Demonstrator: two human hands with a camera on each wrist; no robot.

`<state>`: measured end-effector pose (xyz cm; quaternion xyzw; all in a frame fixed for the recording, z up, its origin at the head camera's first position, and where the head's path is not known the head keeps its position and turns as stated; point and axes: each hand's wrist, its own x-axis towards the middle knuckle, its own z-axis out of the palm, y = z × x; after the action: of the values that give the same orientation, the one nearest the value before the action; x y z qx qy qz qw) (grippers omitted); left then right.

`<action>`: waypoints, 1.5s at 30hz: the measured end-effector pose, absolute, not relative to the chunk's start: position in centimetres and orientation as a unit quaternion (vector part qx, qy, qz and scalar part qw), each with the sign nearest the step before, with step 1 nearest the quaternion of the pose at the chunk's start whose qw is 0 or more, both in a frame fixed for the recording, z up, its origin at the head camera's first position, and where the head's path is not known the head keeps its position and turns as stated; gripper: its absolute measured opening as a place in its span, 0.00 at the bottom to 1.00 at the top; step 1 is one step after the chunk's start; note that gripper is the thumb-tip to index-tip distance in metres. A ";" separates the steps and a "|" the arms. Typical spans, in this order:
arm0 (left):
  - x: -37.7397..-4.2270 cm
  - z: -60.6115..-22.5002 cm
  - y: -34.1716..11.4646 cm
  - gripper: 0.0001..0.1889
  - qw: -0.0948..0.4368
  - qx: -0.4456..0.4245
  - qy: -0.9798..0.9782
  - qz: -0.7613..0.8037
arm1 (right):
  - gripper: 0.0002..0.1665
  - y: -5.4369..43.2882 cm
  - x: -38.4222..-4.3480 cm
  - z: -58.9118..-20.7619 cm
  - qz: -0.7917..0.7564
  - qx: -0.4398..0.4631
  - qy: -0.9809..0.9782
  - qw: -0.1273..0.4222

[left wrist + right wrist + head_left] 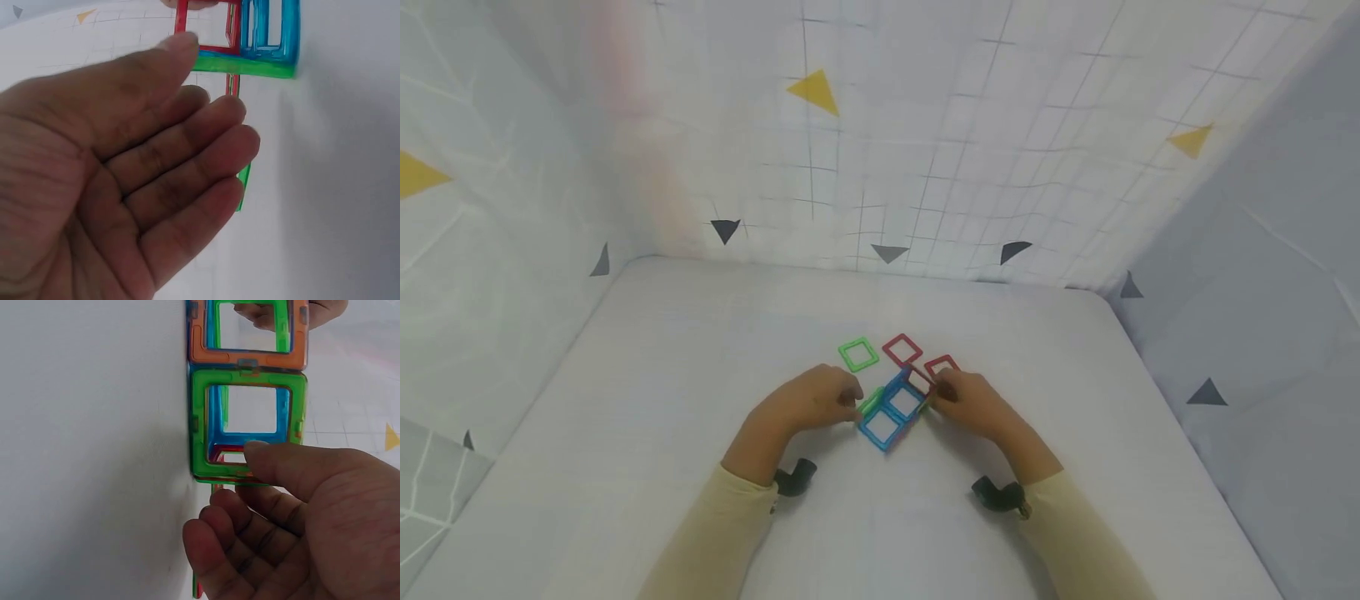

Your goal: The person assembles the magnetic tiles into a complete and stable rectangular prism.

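Observation:
A small structure of square magnetic tiles stands mid-table, with two blue tiles (901, 417) flat side by side and other tiles upright around them. My right hand (973, 404) pinches the green magnetic tile (199, 425) at its right end, the thumb on the frame's lower edge and fingers behind. Joined to that tile is an orange one (249, 361). My left hand (812, 398) is beside the structure's left side, near an upright green tile (871, 402). Its fingers (187, 169) are relaxed, with nothing between them. In the left wrist view its thumb overlaps a red tile's frame (181, 15).
Behind the structure lie a loose green tile (865, 367) and a red tile (913, 342). Another red tile (938, 359) lies near my right fingers, partly hidden. The white table (700, 333) meets patterned cloth walls (925, 125) at its back and sides.

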<state>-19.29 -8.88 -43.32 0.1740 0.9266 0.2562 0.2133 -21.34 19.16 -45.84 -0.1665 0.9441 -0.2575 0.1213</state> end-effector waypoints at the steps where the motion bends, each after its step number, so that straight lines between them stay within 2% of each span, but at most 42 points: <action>1: -19.4 -43.4 -8.9 0.16 0.209 0.175 0.928 0.255 | 0.15 19.3 -21.2 -45.8 -0.256 -0.165 0.945 0.121; 6: -19.7 -44.0 -8.7 0.06 0.167 0.181 0.937 0.247 | 0.13 19.9 -20.4 -45.7 -0.248 -0.156 0.947 0.130; 14: -19.6 -44.4 -7.7 0.09 0.103 0.174 0.950 0.239 | 0.12 20.4 -19.0 -46.1 -0.249 -0.134 0.950 0.136; 20: -19.3 -44.3 -7.3 0.11 0.093 0.157 0.952 0.244 | 0.11 20.7 -18.1 -46.7 -0.274 -0.128 0.944 0.133; 31: -19.3 -44.4 -7.0 0.11 0.092 0.147 0.953 0.249 | 0.14 21.3 -17.6 -48.3 -0.329 -0.132 0.930 0.100; 34: -19.3 -44.5 -7.0 0.11 0.088 0.150 0.952 0.251 | 0.19 21.8 -17.5 -48.8 -0.357 -0.132 0.920 0.091; 41: -19.3 -44.5 -6.9 0.11 0.081 0.150 0.951 0.258 | 0.43 22.5 -17.9 -49.6 -0.395 -0.167 0.900 0.073; 45: -19.3 -44.4 -7.0 0.11 0.081 0.149 0.950 0.263 | 0.46 22.6 -18.1 -49.8 -0.389 -0.166 0.901 0.095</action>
<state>-19.27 -7.04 -44.43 0.1494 0.9496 0.2633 0.0813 -18.09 22.59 -49.76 -0.1658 0.9012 -0.3889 0.0954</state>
